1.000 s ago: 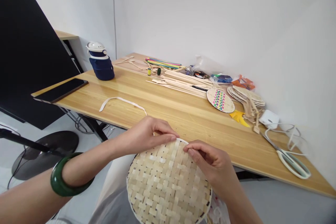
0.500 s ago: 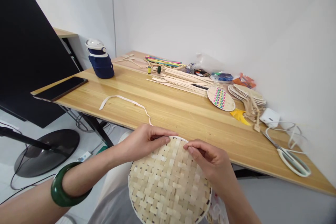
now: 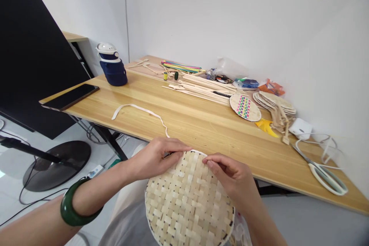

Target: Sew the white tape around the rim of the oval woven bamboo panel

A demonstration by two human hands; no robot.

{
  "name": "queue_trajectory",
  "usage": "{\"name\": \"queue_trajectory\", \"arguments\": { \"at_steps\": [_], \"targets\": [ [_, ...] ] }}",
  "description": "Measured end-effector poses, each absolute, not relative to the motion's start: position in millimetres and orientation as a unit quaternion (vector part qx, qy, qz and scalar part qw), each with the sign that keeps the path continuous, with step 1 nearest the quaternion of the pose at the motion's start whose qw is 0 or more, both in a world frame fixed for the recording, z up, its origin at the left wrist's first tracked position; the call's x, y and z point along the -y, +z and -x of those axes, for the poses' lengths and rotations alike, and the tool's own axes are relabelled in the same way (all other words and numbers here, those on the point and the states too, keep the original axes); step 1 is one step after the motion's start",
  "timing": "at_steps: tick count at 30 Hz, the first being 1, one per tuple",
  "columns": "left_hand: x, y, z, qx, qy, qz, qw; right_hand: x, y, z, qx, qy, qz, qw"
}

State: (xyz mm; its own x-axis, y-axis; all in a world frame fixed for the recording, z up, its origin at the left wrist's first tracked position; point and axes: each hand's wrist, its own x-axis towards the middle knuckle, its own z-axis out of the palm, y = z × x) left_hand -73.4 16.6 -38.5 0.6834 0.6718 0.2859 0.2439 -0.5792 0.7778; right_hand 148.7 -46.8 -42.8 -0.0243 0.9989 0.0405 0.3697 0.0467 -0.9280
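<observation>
A round panel of woven bamboo strips [image 3: 190,200] rests above my lap, tilted toward me, its edge lined with white trim. At the upper left of the rim, my left hand [image 3: 164,155] pinches the edge between thumb and fingers. My right hand [image 3: 227,171] grips the upper right rim with thumb and forefinger. Between both hands a short stretch of the white edging shows. From beside my left hand, a loose white fabric strip [image 3: 144,109] trails over the wooden table [image 3: 201,130] in a curve.
A phone [image 3: 70,97] and a blue bottle [image 3: 112,65] stand at the left. Bamboo strips [image 3: 201,88], a woven disc with coloured squares [image 3: 245,107], stacked discs [image 3: 273,102] and scissors [image 3: 325,175] lie farther back and right. A black stand base [image 3: 57,165] is on the floor.
My left fingers have shifted slightly along the rim, toward the fingers of my right hand. The view has moved a little, and both hands still hold the panel.
</observation>
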Motion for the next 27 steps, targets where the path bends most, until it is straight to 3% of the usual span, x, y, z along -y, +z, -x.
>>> {"name": "queue_trajectory", "arguments": {
  "at_steps": [8,15,23,27],
  "targets": [
    [-11,-49,77,-0.284,0.283,-0.835,0.376,45,-50,-148,0.603,0.4,0.571,0.389],
    [-18,-39,65,-0.392,0.29,-0.766,0.42,45,-44,-146,0.605,0.397,0.561,0.402],
    [-21,-36,53,-0.434,0.292,-0.66,0.539,47,-38,-145,0.614,0.39,0.551,0.41],
    [-21,-37,56,-0.415,0.289,-0.668,0.546,48,-35,-144,0.602,0.388,0.553,0.425]
  ]
}}
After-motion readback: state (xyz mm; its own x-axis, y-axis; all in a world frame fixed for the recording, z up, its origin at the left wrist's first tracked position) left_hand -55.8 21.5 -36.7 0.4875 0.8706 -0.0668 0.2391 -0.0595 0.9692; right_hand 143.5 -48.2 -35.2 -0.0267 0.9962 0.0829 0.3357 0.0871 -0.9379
